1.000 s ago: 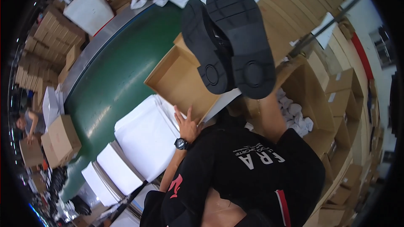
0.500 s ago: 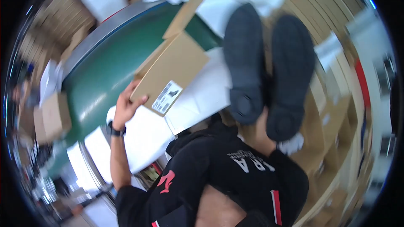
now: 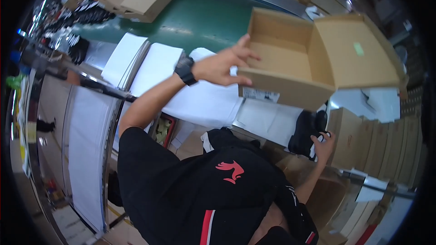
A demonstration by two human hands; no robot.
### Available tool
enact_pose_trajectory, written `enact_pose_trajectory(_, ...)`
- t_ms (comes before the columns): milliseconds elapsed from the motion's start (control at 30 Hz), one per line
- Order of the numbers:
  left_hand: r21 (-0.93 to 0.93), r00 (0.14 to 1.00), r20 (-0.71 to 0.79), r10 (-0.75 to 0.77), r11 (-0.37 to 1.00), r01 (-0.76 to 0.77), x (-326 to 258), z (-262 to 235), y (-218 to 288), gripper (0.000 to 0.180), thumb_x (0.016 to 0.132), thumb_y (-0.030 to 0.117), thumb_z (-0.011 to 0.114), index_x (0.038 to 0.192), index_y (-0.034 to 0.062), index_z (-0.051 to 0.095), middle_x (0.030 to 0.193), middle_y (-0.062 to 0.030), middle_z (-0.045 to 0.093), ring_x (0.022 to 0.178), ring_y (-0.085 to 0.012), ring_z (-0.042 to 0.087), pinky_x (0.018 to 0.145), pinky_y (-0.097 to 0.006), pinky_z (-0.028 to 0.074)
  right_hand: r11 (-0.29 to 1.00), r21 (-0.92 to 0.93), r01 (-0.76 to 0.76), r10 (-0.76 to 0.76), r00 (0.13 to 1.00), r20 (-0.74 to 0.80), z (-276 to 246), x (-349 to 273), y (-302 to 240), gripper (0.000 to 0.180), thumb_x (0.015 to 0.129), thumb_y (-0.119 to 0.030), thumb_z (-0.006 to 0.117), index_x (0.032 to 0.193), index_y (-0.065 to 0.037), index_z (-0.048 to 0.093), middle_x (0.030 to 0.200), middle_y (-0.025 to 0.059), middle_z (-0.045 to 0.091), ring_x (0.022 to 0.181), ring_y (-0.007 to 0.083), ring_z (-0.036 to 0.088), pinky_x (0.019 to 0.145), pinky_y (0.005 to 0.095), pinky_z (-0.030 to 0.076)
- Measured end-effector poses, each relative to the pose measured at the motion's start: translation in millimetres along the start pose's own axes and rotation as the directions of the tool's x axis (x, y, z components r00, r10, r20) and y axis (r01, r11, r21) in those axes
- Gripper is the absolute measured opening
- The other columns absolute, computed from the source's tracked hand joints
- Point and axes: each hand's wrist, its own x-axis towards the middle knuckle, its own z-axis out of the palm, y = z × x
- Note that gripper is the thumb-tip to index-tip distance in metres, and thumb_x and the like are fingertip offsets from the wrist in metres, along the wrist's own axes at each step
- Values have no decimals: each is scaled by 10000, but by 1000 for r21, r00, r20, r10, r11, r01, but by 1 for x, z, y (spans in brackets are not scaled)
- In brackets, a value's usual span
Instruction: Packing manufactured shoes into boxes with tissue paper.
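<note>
My left hand [image 3: 222,66], with a dark watch on the wrist, grips the near left corner of a brown cardboard shoebox [image 3: 290,86]. Its lid hangs open to the right and a small green sticker marks the inside; the part of the box interior that shows is bare. A white label is on the front side. Below the box, at the right, my right hand [image 3: 324,149] has its fingers curled on a pair of black shoes [image 3: 302,131]. The box partly hides the shoes, and white shows at their edge by my fingers.
White paper sheets [image 3: 200,104] lie in stacks along the near edge of a green conveyor belt [image 3: 204,18]. Another open shoebox [image 3: 147,2] sits at the belt's far left. Brown boxes [image 3: 381,147] stand in a row at the right. Dark shoes [image 3: 91,13] cluster at the far left.
The shoebox has swung to the right and turned, so its inside now shows. The shoes, earlier held up with their soles in view, are now lower and beneath the box's right part.
</note>
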Motion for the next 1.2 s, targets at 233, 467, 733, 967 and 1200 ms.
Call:
enact_pose_trajectory(233, -67, 992, -29, -119, 991, 117, -155, 134, -35, 192, 855, 219, 755, 1025, 138, 793, 1614, -258, 165, 1479, -551, 43, 1192, -615, 199, 996, -81, 29, -34, 998, -59, 59, 21, 105, 569, 824, -342, 806, 1211, 49, 662, 1404, 243, 516, 1272, 341, 530, 1074, 412, 409)
enact_pose_trajectory(467, 116, 995, 9, -98, 988, 97, -200, 160, -49, 276, 824, 264, 771, 1077, 154, 771, 1589, -253, 230, 1476, -542, 114, 1159, -569, 313, 522, 772, -363, 385, 908, 167, -7, 29, 101, 824, 992, -612, 448, 1505, 23, 334, 1527, 256, 384, 1382, 390, 421, 1132, 473, 351)
enact_pose_trajectory(733, 433, 551, -829, -90, 519, 737, -316, -5, 9, 240, 950, 118, 600, 1171, 53, 666, 1084, -137, 701, 972, -285, 686, 809, -389, 565, 968, 239, 69, -31, 987, -159, -20, 74, 56, 514, 1032, -337, 564, 1410, 7, 509, 1418, 189, 535, 1171, 297, 617, 989, 392, 492)
enact_pose_trajectory(967, 127, 123, -989, 82, 49, 991, -481, -117, -3, 249, 971, 254, 584, 912, 39, 694, 851, -119, 717, 743, -252, 705, 636, -372, 540, 933, -63, 354, -357, 932, -55, -27, 108, -125, 440, 983, -238, 633, 1359, -23, 557, 1348, 166, 582, 1196, 299, 583, 1019, 405, 450)
enact_pose_trajectory(1200, -216, -399, -883, -247, -541, 813, -595, -110, -31, 542, 970, 521, 494, 1346, 151, 619, 1450, -132, 532, 1320, -421, 484, 1116, -528, 355, 702, 213, 679, -668, 526, 526, 108, 8, -217, 522, 883, -278, 717, 1334, -54, 577, 1412, 215, 502, 1345, 393, 447, 1136, 461, 346)
